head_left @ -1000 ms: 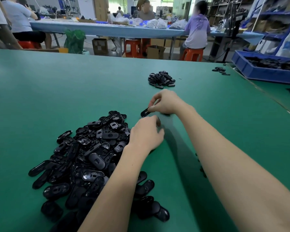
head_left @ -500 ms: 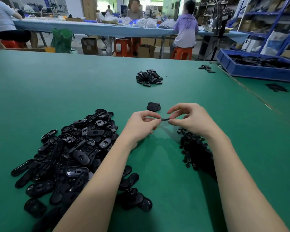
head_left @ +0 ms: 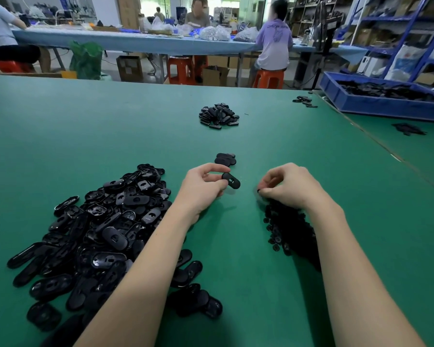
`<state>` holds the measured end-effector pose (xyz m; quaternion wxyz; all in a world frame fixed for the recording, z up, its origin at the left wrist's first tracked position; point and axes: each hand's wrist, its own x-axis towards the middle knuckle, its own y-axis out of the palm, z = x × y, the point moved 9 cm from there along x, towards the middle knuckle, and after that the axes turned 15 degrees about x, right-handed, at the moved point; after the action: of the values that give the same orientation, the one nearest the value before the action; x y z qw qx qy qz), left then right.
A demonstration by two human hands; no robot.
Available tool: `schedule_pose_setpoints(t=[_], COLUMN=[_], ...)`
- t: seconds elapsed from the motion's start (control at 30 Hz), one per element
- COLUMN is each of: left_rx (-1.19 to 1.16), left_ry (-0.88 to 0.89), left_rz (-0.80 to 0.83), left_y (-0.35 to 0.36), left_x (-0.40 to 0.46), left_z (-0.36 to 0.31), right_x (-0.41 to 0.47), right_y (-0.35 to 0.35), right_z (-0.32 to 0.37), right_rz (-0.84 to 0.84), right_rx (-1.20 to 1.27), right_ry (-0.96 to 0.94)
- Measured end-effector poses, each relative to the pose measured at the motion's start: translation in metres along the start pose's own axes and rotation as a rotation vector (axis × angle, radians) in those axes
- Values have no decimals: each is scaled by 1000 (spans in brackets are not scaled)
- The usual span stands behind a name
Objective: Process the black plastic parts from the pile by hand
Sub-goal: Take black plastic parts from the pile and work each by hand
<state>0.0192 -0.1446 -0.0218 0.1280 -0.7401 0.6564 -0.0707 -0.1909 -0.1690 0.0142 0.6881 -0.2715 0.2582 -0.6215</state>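
Left hand (head_left: 202,190), just right of the big pile (head_left: 90,234), pinches one oval part (head_left: 231,181) by its near end between thumb and fingertips, clear of the table (head_left: 110,126). Right hand (head_left: 286,187), further right of the pile, curls over the top of a heap of small black bits (head_left: 286,229); seems to nip something tiny and dark at the fingertips, but too small to tell what.

Part's long axis runs from upper left to lower right as seen, free end aimed toward the right hand. Broad face turned up at the camera, with a small keyhole-like slot near the middle. Tilted a little, not flat to the table.

Probably between parts: a scrap being dropped on the heap while the trimmed part waits to go forward. Best to keep the pinch on the end only, leaving the slot and rim open to a quick look for leftover flash. Worth letting the scrap fall on the heap, not near the pile, to avoid mixing. Then set the part on the two done parts (head_left: 225,159) just beyond the pile's far right corner, same face up, rather than tossing it. Gloss marks easily, so light fingers.

Far heap (head_left: 218,116) well beyond the pile; blue bin (head_left: 336,96) far right of it.
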Motion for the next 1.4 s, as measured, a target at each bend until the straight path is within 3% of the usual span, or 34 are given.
schedule_pose_setpoints(t=[0.13, 0.33, 0.43, 0.53, 0.83, 1.4], left_rx=[-68, -285, -228, -154, -240, -269], left_ry=[-19, -64, -47, -61, -60, 4], left_rz=[22, 50, 109, 100, 60, 43], left_y=[5, 7, 12, 11, 6, 2], left_x=[1, 1, -2, -4, -2, -4], left_z=[3, 2, -3, -3, -3, -11], right_x=[-3, -5, -2, -1, -5, -5], right_y=[12, 30, 29, 30, 29, 24], right_z=[17, 26, 27, 26, 31, 27], right_rz=[70, 140, 82, 51, 26, -30], right_rx=[425, 603, 685, 687, 756, 603], right_ry=[-64, -41, -53, -56, -71, 66])
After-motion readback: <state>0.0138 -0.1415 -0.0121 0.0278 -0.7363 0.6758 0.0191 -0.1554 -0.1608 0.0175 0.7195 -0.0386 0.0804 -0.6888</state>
